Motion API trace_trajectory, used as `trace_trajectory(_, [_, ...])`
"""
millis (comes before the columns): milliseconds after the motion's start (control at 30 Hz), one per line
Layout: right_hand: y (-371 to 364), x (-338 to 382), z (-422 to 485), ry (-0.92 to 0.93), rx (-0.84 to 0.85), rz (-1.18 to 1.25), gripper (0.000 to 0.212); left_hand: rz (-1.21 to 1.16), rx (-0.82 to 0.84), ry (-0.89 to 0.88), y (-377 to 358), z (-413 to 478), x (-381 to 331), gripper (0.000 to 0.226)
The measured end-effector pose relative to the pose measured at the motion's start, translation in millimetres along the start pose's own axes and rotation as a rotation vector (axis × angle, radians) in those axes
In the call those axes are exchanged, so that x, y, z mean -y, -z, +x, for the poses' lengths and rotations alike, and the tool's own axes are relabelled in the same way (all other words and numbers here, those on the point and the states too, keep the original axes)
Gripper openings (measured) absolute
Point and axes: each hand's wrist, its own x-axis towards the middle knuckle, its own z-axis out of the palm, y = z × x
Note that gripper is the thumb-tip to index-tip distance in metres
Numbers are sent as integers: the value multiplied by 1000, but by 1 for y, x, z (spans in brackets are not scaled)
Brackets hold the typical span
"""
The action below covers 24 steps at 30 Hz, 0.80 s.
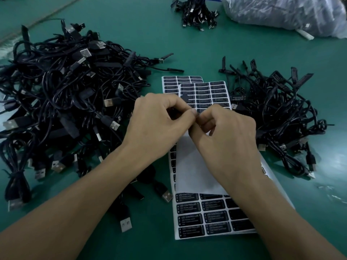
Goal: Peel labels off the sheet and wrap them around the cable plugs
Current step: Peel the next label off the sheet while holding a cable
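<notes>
Both hands meet over the label sheets (206, 212) in the middle of the green worktop (187, 49). The left hand (157, 124) curls its fingers round a dark plug (185, 97) that pokes out above them. The right hand (225, 136) is curled too, fingertips against the left's; what they pinch is hidden. A big heap of black cables (62, 102) lies left, a smaller heap (277, 113) right, and a plastic bag (281, 12) beyond.

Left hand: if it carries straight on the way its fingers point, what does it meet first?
The right hand: the left hand's fingertips point rightward at its fingertips, and they seem to touch above the white sheet of black labels.
</notes>
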Motion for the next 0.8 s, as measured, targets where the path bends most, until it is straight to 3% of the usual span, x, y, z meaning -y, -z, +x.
trace_trajectory(200, [3, -5, 2, -48, 7, 54, 15, -40, -12, 16, -1, 1, 0, 21])
trace_trajectory(533, [12, -10, 12, -281, 8, 763, 20, -188, 15, 79, 0, 3, 9, 30])
trace_trajectory(667, [14, -8, 12, -277, 78, 899, 18, -289, 57, 60, -2, 2, 2, 19])
trace_trajectory(800, [13, -7, 12, -275, 91, 913, 18, -238, 64, 7, -2, 2, 0, 20])
